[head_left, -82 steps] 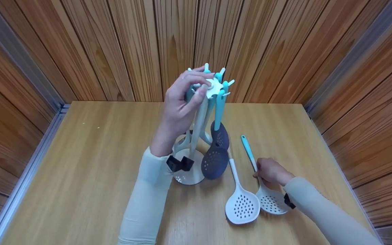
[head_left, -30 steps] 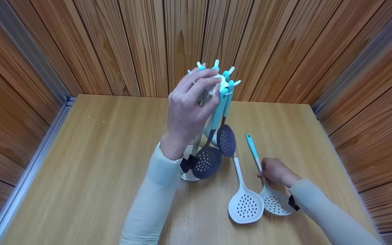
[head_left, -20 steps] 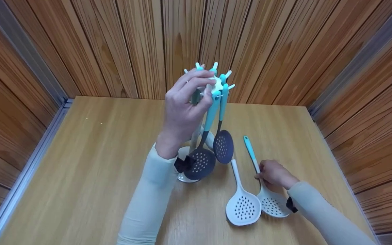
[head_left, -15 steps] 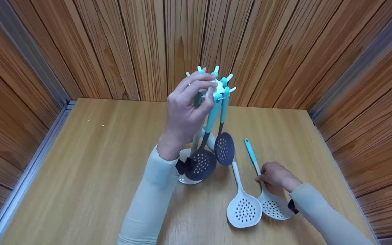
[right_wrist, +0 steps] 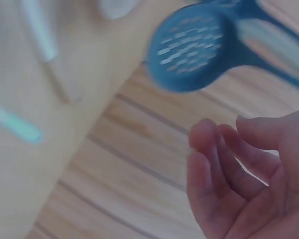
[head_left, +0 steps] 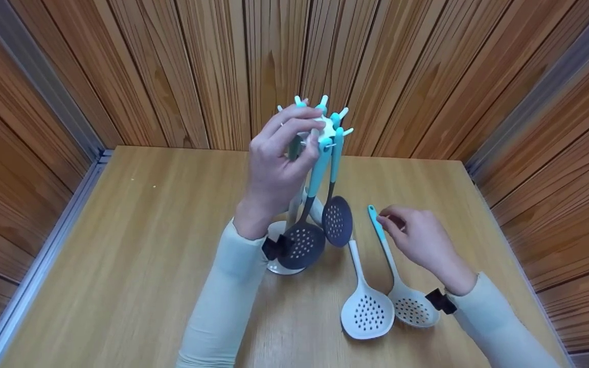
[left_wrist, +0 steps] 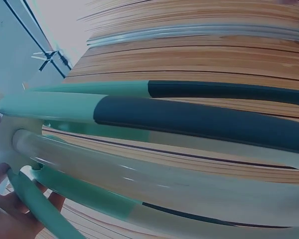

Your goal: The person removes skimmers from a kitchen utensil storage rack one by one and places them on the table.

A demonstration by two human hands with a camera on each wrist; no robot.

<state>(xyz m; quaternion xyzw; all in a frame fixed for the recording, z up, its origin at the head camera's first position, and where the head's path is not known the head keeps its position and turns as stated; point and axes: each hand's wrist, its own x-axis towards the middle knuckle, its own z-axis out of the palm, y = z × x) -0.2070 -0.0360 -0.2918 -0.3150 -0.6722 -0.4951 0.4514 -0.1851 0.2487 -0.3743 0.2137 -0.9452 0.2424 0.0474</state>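
1. wood-panelled wall (head_left: 197,76) behind the rack (head_left: 327,130), and a table (head_left: 146,255) under it.
2. left hand (head_left: 276,163) reaches in from the rack's left and grips its top, thumb and fingers bent over it.
3. the rack stands upright; probably light and apt to tip, best steadied at the top.
4. two dark skimmers (head_left: 302,249) hang from its right side, seemingly stiff.
5. right of the rack, the white skimmer (head_left: 367,313) lies flat.
6. farther right lies the teal skimmer (head_left: 402,290), likely light, rigid, slick; take it mid-handle.
7. right hand (head_left: 422,237), rightmost, near that handle: fingers loosely bent, holding nothing.
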